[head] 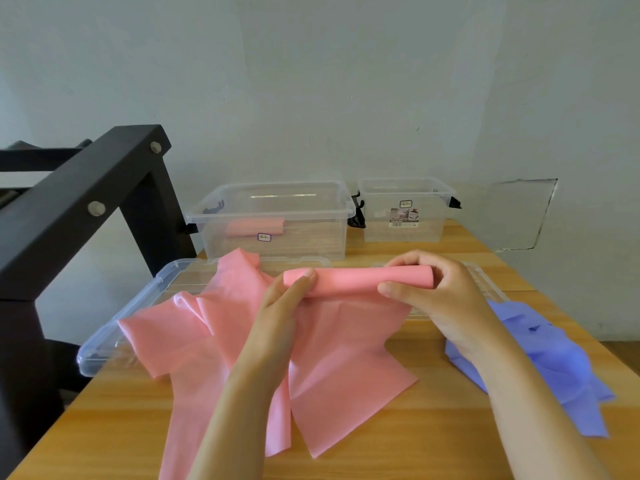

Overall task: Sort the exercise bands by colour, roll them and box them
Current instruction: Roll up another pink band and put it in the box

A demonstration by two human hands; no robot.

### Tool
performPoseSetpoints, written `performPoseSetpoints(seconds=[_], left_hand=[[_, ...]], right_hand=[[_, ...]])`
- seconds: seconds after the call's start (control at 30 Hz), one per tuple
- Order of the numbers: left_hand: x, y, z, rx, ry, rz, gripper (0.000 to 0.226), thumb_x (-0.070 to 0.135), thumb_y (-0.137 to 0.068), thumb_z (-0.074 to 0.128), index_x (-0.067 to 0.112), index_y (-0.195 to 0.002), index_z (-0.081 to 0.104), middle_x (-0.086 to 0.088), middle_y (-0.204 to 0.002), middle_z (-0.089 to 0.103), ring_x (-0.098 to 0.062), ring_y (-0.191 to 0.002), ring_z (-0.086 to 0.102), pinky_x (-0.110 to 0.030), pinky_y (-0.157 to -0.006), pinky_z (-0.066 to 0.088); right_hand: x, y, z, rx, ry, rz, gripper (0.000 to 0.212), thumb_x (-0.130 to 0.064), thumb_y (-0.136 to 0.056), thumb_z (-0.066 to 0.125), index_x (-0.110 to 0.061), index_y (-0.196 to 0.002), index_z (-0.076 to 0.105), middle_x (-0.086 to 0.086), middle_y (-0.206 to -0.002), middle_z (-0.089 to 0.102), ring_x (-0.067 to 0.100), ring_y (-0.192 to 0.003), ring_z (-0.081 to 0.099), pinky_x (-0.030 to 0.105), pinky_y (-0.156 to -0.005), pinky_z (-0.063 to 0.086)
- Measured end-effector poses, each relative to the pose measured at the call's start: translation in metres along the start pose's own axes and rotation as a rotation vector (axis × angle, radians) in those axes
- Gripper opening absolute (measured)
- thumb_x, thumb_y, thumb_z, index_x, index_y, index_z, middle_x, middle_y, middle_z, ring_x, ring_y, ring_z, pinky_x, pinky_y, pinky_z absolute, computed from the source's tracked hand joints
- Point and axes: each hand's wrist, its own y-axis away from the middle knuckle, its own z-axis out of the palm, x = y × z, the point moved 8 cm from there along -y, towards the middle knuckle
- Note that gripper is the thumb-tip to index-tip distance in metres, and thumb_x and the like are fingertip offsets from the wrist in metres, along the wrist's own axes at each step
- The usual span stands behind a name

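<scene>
A pink rolled band (349, 280) is held above the table between both hands. My left hand (282, 306) pinches its left end and my right hand (436, 292) grips its right end with curled fingers. Loose pink bands (332, 362) lie spread flat on the table below the roll. Purple bands (554, 362) lie crumpled to the right, partly under my right forearm. At the back left stands a clear box (277, 220) with one pink roll (254, 226) inside. A smaller clear box (405, 211) stands to its right with nothing visible inside.
Two clear lids lie flat on the wooden table (433, 427): one lid (114, 337) under the pink bands at the left, another lid (485, 278) behind my right hand. A black frame (79, 206) rises at the left. A wall stands right behind the boxes.
</scene>
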Motion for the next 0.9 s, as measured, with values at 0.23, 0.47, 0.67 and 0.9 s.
performPoseSetpoints(seconds=[0.23,0.47,0.67,0.9], left_hand=[[0.009,0.006,0.008,-0.085,-0.087,0.047,0.053,0.037,-0.079,0.075,0.008,-0.121,0.062,-0.013,-0.116,0.07,-0.029,-0.111,0.065,-0.046,-0.1,0.05],[0.024,0.009,0.009,-0.091,-0.163,0.219,0.054,0.004,-0.069,0.078,0.019,-0.117,0.057,0.004,-0.121,0.065,-0.008,-0.106,0.064,-0.024,-0.086,0.054],[0.03,0.012,0.009,-0.123,-0.039,0.241,0.016,0.011,-0.08,0.072,0.014,-0.091,0.061,0.003,-0.091,0.07,-0.011,-0.081,0.063,-0.02,-0.065,0.052],[0.02,0.004,0.0,-0.015,-0.082,0.135,0.014,0.022,-0.092,0.062,0.021,-0.078,0.063,-0.005,-0.083,0.058,-0.019,-0.084,0.051,-0.034,-0.075,0.037]], right_hand=[[-0.006,0.001,0.001,0.017,-0.109,-0.03,0.026,-0.018,-0.055,0.09,-0.022,-0.071,0.069,-0.005,-0.071,0.066,0.008,-0.064,0.06,0.017,-0.054,0.046],[-0.004,0.0,0.0,0.044,-0.196,-0.015,0.024,-0.017,-0.056,0.089,-0.027,-0.066,0.069,-0.006,-0.066,0.064,0.008,-0.062,0.059,0.017,-0.055,0.047],[-0.002,0.0,0.0,0.056,-0.242,0.006,0.014,-0.021,-0.058,0.08,-0.025,-0.065,0.069,-0.005,-0.067,0.064,0.009,-0.062,0.058,0.019,-0.054,0.047],[-0.004,0.002,0.008,-0.011,-0.218,-0.031,0.023,-0.015,-0.056,0.086,-0.024,-0.067,0.069,-0.005,-0.069,0.065,0.006,-0.063,0.058,0.015,-0.052,0.043]])
